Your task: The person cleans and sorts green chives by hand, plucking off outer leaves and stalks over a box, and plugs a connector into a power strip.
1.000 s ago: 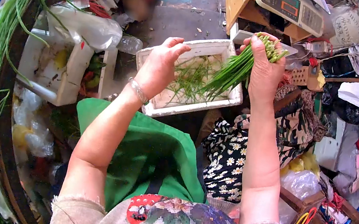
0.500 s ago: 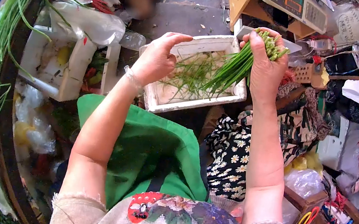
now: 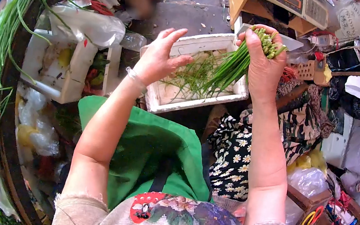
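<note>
My right hand (image 3: 264, 64) is closed around a bunch of green chives (image 3: 233, 68), with the pale cut ends sticking up past the thumb and the thin leaves hanging down to the left. The leaf tips reach over a white foam box (image 3: 199, 106), where loose green trimmings (image 3: 185, 78) lie on the bottom. At the box's left side my left hand (image 3: 162, 58) is raised with nothing in it, thumb and fingers spread apart. A clear bangle (image 3: 135, 81) circles that wrist.
A weighing scale (image 3: 293, 6) sits on a wooden stand at the upper right. Long green stems (image 3: 2, 53) hang along the left edge. Another foam box (image 3: 72, 71) stands left. A green apron (image 3: 151, 150) covers my lap. Bags and cloths crowd the right side.
My left hand has opened: its thumb and fingers, previously closer together with the index finger pointing right, are now spread. The right hand with the chives has shifted slightly left.
</note>
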Motion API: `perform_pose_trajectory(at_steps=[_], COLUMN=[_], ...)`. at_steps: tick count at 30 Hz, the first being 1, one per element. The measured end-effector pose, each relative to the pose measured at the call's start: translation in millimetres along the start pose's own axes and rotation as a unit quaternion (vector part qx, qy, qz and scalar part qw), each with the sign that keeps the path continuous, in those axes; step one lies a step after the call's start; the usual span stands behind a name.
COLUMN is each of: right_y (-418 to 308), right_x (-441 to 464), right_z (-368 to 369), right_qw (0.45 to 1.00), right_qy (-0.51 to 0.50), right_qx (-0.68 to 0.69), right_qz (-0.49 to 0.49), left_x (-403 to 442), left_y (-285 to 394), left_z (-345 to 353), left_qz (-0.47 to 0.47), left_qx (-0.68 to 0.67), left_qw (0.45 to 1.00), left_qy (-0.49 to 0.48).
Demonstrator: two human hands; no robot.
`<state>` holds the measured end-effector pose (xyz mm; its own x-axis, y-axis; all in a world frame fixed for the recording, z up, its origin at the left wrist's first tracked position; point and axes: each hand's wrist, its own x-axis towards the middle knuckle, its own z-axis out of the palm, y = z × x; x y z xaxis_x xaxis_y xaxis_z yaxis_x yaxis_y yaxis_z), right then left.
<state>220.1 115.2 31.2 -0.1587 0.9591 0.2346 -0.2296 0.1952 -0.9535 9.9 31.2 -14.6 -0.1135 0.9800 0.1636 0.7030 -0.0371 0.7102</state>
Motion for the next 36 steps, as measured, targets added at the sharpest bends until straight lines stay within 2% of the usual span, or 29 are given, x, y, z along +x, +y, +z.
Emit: perform_pose_trajectory(at_steps=[1, 3, 5, 6, 8, 10, 13, 14, 15, 17, 18, 19, 20, 21, 22, 24, 25, 26, 27, 29, 30, 32, 33, 34, 35, 36], right_y=[0.5, 0.9, 0.0, -1.1, -2.0, -4.8, 1.1, 4.9, 8.3, 6.9, 0.4, -4.4, -5.4, -9.2, -6.9, -13.2, -16.2, -17.9, -19.0, -15.7, -16.1, -10.4, -13.5, -18.8, -22.6, -25.7], right_x=[0.1, 1.1, 0.4, -0.1, 1.6, -1.5, -1.6, -1.7, -2.0, -7.7, -14.0, -20.4, -26.0, -33.3, -42.4, -58.3, -65.4, -72.1, -78.2, -88.3, -91.6, -99.1, -100.3, -99.9, -99.6, -98.8], right_z=[-0.3, -0.9, -1.3, -0.7, -0.5, -0.8, 0.0, -1.1, -2.3, 5.3, 9.6, 14.1, 19.0, 23.6, 31.7, 39.1, 40.3, 44.6, 49.5, 54.5, 54.6, 53.8, 54.2, 54.5, 53.9, 50.9], right_qw=[1.000, 1.000, 1.000, 1.000, 1.000, 1.000, 1.000, 0.997, 0.990, 0.989, 0.971, 0.943, 0.923, 0.890, 0.868, 0.848, 0.835, 0.830, 0.825, 0.808, 0.801, 0.799, 0.799, 0.805, 0.808, 0.805], right_qy=[-0.004, -0.006, -0.008, -0.005, -0.004, 0.007, 0.006, 0.006, 0.006, 0.004, -0.032, -0.068, -0.116, -0.159, -0.170, -0.233, -0.271, -0.268, -0.265, -0.266, -0.290, -0.341, -0.341, -0.376, -0.411, -0.480], right_qx=[-0.001, 0.008, -0.003, 0.000, 0.000, -0.007, -0.016, -0.075, -0.134, -0.138, -0.200, -0.260, -0.261, -0.269, -0.263, -0.274, -0.287, -0.295, -0.302, -0.329, -0.338, -0.334, -0.333, -0.322, -0.309, -0.272], right_qz=[0.001, 0.001, -0.005, 0.003, -0.003, 0.007, -0.009, -0.029, -0.049, -0.057, -0.126, -0.194, -0.259, -0.332, -0.386, -0.390, -0.383, -0.390, -0.397, -0.409, -0.400, -0.366, -0.367, -0.328, -0.288, -0.217], left_x=[0.5, 2.8, 8.4, 5.6, -2.7, -1.5, 7.1, 6.3, 3.7, -5.0, -10.1, -15.5, -23.5, -28.8, -37.3, -52.3, -48.0, -42.9, -40.8, -38.6, -39.9, -45.5, -46.0, -45.8, -47.3, -48.3], left_y=[2.1, 12.5, -3.8, -9.2, -13.5, 4.2, 8.0, 11.1, 16.3, 26.8, 30.0, 34.4, 41.4, 45.0, 39.3, 22.1, 36.6, 55.3, 63.3, 67.5, 64.7, 57.4, 50.4, 44.9, 41.7, 40.1], left_z=[-2.1, -9.1, -7.6, -1.4, 11.3, 6.2, -10.0, -11.6, -12.5, 0.6, 11.5, 21.6, 25.7, 31.7, 37.5, 45.4, 30.8, 17.3, 9.3, 2.1, 1.7, -1.2, -6.5, -12.7, -19.2, -21.3], left_qz=[-0.056, -0.202, -0.224, -0.152, -0.046, -0.169, -0.227, -0.230, -0.236, -0.236, -0.240, -0.242, -0.251, -0.251, -0.244, -0.224, -0.221, -0.221, -0.220, -0.191, -0.166, -0.140, -0.144, -0.148, -0.201, -0.227], left_qx=[-0.115, -0.324, -0.253, -0.169, -0.064, -0.267, -0.351, -0.379, -0.413, -0.493, -0.540, -0.597, -0.652, -0.685, -0.697, -0.698, -0.784, -0.852, -0.884, -0.903, -0.908, -0.903, -0.886, -0.863, -0.794, -0.754], left_qw=[0.990, 0.915, 0.928, 0.963, 0.993, 0.943, 0.901, 0.886, 0.860, 0.775, 0.719, 0.640, 0.594, 0.578, 0.592, 0.628, 0.510, 0.366, 0.257, 0.158, 0.146, 0.187, 0.253, 0.318, 0.443, 0.502], left_qy=[-0.057, -0.128, -0.156, -0.142, -0.091, -0.100, -0.113, -0.135, -0.183, -0.317, -0.367, -0.418, -0.398, -0.367, -0.322, -0.261, -0.276, -0.303, -0.321, -0.350, -0.357, -0.360, -0.361, -0.363, -0.364, -0.358])
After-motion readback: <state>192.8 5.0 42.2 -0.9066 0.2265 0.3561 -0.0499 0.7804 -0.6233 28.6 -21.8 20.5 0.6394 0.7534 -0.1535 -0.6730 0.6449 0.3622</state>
